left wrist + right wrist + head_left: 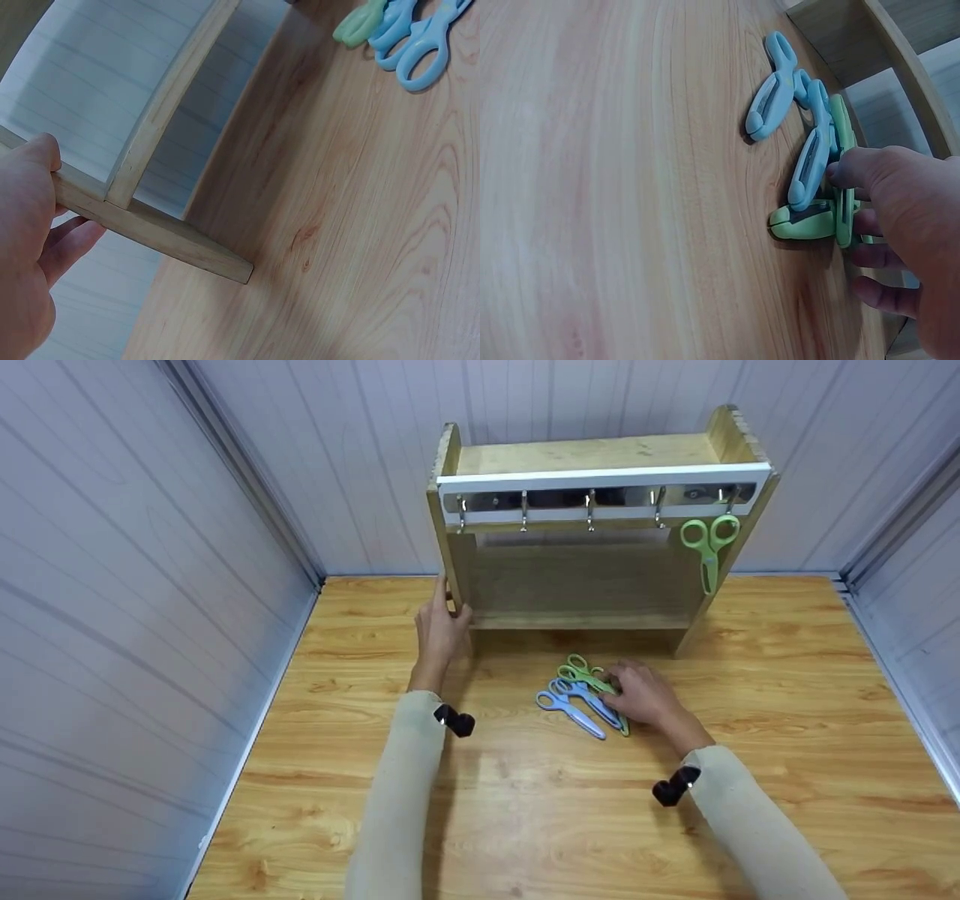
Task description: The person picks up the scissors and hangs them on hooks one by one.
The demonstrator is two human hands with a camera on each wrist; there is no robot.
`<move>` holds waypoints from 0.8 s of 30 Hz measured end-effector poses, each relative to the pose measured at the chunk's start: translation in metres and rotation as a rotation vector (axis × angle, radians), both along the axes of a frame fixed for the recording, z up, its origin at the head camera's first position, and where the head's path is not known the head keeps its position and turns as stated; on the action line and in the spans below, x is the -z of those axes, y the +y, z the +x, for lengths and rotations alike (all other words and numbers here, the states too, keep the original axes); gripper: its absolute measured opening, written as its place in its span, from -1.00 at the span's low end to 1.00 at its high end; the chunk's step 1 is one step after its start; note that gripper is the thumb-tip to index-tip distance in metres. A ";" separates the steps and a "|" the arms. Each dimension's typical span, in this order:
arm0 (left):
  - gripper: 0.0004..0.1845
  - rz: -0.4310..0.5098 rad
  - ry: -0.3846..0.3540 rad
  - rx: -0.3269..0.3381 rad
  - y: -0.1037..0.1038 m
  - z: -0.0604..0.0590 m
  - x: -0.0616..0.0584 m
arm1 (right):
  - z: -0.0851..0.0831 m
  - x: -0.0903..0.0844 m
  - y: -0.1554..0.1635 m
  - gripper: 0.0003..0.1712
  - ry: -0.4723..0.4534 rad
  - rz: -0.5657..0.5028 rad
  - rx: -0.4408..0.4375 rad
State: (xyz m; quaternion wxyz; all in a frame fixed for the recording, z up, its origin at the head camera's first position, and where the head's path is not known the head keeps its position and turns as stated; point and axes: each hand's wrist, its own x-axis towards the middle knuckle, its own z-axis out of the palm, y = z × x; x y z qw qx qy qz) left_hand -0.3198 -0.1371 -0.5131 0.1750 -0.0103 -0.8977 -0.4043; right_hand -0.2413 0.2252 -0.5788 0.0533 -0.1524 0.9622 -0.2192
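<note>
My left hand grips the side panel of a wooden shelf rack; in the left wrist view thumb and fingers lie on either side of the panel's edge. My right hand is at the pile of scissors, its thumb and fingers pinching the upper green scissors. Beneath these, another green pair of scissors is partly covered. Two blue pairs of scissors, one nearer the hand and one farther left, lie beside them on the wood-grain surface.
A metal strip with several hooks runs across the rack's front. Green scissors hang from the rightmost hook. Pale panelled walls stand behind and at both sides of the wood-grain surface.
</note>
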 end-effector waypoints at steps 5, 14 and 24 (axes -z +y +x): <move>-0.24 -0.008 -0.015 -0.001 0.000 0.000 -0.001 | 0.000 0.001 0.001 -0.58 0.004 -0.020 0.016; -0.26 -0.022 -0.013 -0.001 0.001 0.001 -0.002 | 0.001 0.002 0.002 -0.63 0.000 -0.046 0.036; -0.26 -0.032 -0.017 -0.014 0.001 0.000 -0.001 | 0.000 0.002 0.003 -0.64 -0.021 -0.050 0.021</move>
